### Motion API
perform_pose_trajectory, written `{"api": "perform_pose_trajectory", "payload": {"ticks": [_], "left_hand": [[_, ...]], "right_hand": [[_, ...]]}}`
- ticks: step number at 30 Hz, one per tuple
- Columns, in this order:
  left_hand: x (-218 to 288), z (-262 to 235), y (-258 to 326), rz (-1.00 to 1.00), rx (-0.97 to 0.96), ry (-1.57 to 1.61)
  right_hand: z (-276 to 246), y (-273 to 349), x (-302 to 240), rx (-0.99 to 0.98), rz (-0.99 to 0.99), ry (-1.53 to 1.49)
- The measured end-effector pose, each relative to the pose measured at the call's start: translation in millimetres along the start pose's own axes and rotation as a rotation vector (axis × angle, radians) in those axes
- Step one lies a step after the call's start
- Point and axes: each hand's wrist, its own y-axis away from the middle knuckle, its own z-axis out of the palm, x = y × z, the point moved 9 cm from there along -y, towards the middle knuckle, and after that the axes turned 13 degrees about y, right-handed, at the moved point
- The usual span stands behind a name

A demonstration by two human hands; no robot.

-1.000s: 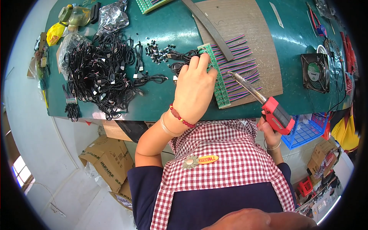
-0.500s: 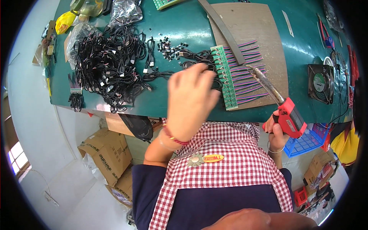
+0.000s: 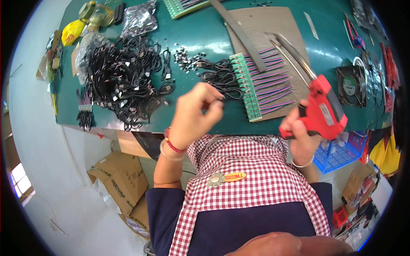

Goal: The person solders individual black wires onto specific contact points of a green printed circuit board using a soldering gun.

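Note:
My right hand [image 3: 302, 135] is wrapped round the grip of a red and black soldering gun [image 3: 321, 112]. The gun's long metal barrel and a thin rod beside it point up and left over the brown board. My left hand [image 3: 194, 114] is raised near the table's front edge, thumb and fingers pinched together. A small dark thing shows at its fingertips, too small to make out. Just beyond those fingertips lie coiled black cables [image 3: 220, 81]. They run to a strip of green circuit boards [image 3: 246, 91], with rows of coloured wires [image 3: 271, 91] on its right side.
A flat metal bar [image 3: 241, 36] lies across the brown board [image 3: 294, 25]. On the left are a large heap of black USB cables [image 3: 117, 85] and a small bundle [image 3: 85, 113]. Small loose connectors [image 3: 188, 59] lie mid-table. A black fan [image 3: 351, 86] stands right.
My left hand has drawn back from the cables toward me and left, its fingers now pinched. The soldering gun has risen and moved farther over the board in my right hand.

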Motion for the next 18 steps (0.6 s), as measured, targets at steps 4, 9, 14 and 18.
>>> {"api": "perform_pose_trajectory", "payload": {"ticks": [4, 9, 14, 18], "left_hand": [[20, 51, 5, 0.061, -0.104, -0.034], [25, 72, 5, 0.087, -0.21, -0.139], [32, 67, 2, 0.238, -0.184, -0.253], [27, 71, 5, 0.239, -0.283, -0.023]], "right_hand": [[49, -13, -22, -0.156, -0.108, 0.172], [40, -9, -4, -0.064, -0.218, 0.495], [33, -15, -19, -0.081, -0.181, 0.49], [45, -26, -4, -0.388, 0.142, -0.008]]}}
